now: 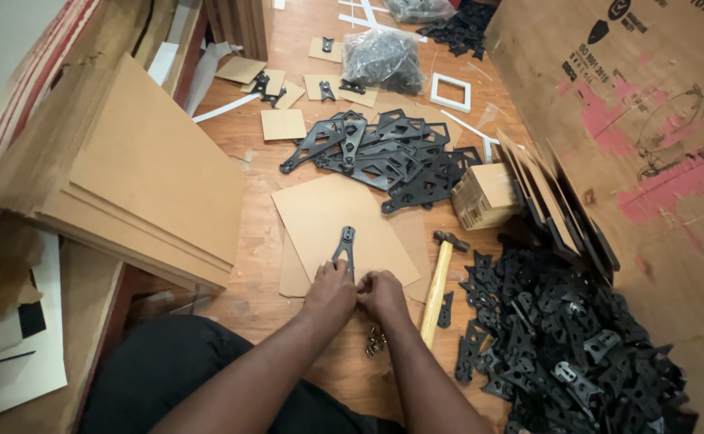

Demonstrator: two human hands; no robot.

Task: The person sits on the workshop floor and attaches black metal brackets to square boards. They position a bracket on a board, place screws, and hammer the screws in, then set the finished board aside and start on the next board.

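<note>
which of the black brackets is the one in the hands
The single bracket lying alone on the cardboard sheet, its near end under both hands; the rest sit in piles beyond the sheet and to the right.

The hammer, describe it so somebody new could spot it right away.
Start at the big heap of black metal brackets on the right of the wooden floor. Just left of it lies the hammer, beside the right hand: the only pale wooden handle with a dark head.

A: Counts? One hammer (pixel 436 289), one small wooden block (pixel 485 195), one white square frame (pixel 451 92).

B: Two hands at lower centre. Black brackets in the lower right pile (pixel 561 345): too many to count.
</note>
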